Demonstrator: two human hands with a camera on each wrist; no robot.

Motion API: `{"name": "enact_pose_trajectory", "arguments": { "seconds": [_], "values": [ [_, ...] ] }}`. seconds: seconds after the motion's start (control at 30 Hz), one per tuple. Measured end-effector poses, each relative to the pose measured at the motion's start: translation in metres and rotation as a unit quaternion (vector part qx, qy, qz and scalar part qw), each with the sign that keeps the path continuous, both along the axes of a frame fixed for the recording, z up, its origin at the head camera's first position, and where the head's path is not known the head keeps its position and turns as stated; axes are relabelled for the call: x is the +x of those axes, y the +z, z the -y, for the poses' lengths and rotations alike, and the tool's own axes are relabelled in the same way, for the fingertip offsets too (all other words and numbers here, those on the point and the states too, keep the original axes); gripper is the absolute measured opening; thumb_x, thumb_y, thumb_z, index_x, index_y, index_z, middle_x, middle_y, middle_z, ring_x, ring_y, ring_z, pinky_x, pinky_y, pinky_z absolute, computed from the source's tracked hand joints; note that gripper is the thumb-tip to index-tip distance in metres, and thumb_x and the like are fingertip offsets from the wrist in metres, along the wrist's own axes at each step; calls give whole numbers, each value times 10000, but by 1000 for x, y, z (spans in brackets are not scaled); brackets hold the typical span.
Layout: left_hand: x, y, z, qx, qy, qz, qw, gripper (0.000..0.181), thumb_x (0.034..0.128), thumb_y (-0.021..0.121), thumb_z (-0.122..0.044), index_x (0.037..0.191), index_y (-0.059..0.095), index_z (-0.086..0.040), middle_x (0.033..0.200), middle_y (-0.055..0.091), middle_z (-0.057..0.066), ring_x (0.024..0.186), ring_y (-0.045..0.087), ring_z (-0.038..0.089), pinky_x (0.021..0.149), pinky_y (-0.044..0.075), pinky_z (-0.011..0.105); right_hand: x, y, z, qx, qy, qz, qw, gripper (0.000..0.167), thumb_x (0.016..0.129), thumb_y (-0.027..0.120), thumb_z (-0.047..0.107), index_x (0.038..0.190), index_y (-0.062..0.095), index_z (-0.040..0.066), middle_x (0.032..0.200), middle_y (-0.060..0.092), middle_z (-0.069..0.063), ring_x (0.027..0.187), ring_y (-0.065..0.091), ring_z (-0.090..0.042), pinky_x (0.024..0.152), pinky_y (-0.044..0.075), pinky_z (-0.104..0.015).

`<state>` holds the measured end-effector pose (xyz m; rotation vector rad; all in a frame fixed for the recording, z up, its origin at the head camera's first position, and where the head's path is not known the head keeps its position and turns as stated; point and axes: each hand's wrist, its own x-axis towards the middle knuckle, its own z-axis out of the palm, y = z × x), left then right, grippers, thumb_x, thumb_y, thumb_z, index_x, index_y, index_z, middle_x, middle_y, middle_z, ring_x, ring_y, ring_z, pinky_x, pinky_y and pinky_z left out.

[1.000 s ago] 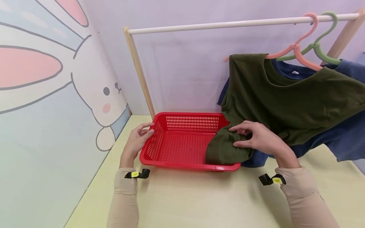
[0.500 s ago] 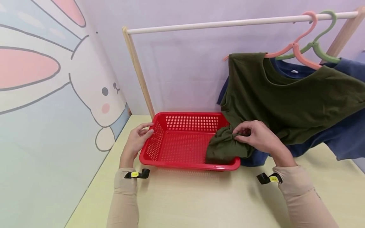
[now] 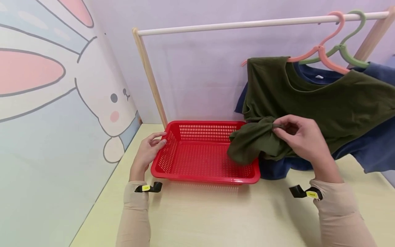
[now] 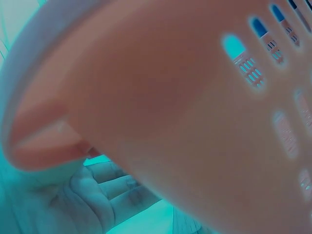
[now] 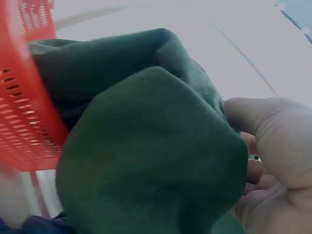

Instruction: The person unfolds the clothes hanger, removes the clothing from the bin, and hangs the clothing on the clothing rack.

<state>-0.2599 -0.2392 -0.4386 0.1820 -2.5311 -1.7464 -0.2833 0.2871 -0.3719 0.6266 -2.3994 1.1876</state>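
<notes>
My left hand (image 3: 146,155) grips the left end of a red plastic basket (image 3: 203,179), thumb and index finger at the rim. In the left wrist view, several fingers (image 4: 122,187) lie outside under the basket's edge. My right hand (image 3: 303,139) pinches a gathered bunch of a dark green T-shirt (image 3: 321,106), which hangs from a pink hanger (image 3: 331,63). The bunched cloth sags over the basket's right end. In the right wrist view, the green cloth (image 5: 156,141) hides much of what lies behind it.
Behind the green shirt, a blue T-shirt (image 3: 370,147) hangs on a green hanger (image 3: 351,58). Both hangers hook over the white rail (image 3: 231,25) of a wooden-legged rack. A wall with a rabbit drawing (image 3: 98,99) bounds the left side of the pale table (image 3: 210,216).
My right hand has closed on the green cloth, then moved up and to the right, lifting the bunch partly out of the basket. The left hand stays on the rim.
</notes>
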Motion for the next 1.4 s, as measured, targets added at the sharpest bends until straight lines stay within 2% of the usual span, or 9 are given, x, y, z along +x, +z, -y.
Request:
{"name": "enact_pose_trajectory", "arguments": {
  "seconds": [0.1,0.2,0.33,0.57,0.7,0.93,1.2,1.4],
  "values": [
    [0,0,0,-1,11,7,10000,476,1125,695,-286,1582,615,-179,1452,692,242,1184,766,351,906,675,392,3,5,-7,-272,-308,-140,9991,146,982,838,18,1120,809,55,933,714,182,731,576,-50,654,462,-102],
    [1,0,0,-13,38,8,10000,472,1125,696,-282,1579,617,-178,1441,696,244,1168,770,350,896,678,393,6,10,-12,-443,-553,-198,9973,139,988,846,58,1123,813,58,932,711,226,737,598,-20,664,467,-88],
    [1,0,0,-11,45,-8,10000,480,1124,698,-286,1583,614,-172,1449,691,248,1180,766,356,902,676,398,9,15,-16,-640,-791,-269,9944,131,994,845,87,1117,816,50,930,713,241,746,619,2,691,478,-71],
    [2,-1,0,-5,55,5,10000,495,1122,699,-303,1593,605,-181,1461,684,244,1194,760,352,916,672,400,10,19,-21,-1032,-1228,-346,9864,170,996,837,89,1144,813,8,905,694,224,766,583,-40,699,474,-81],
    [2,-1,-1,-25,65,-12,10000,494,1121,702,-302,1589,607,-179,1452,688,244,1192,760,361,918,672,403,12,22,-24,-1286,-1549,-330,9790,178,993,831,91,1145,816,1,899,691,214,778,585,-47,712,474,-87],
    [3,-1,-1,-33,73,-32,10000,500,1117,707,-306,1591,607,-183,1461,688,236,1213,759,379,924,668,412,16,29,-27,-1831,-2109,-284,9598,200,978,831,102,1155,836,9,881,694,217,793,600,-28,748,481,-91],
    [3,-2,-1,-46,85,-55,9999,506,1111,716,-314,1589,608,-186,1469,690,224,1225,759,387,921,667,412,20,33,-27,-1967,-2675,-487,9420,168,995,778,118,1135,834,43,863,646,245,777,572,18,760,459,-113],
    [3,0,-2,-78,76,-40,9999,507,1115,709,-314,1595,604,-188,1473,687,229,1231,754,378,925,666,400,18,31,-29,-2066,-2822,-359,9362,216,998,777,129,1189,840,50,885,650,249,804,589,34,782,467,-121]
  ]
}}
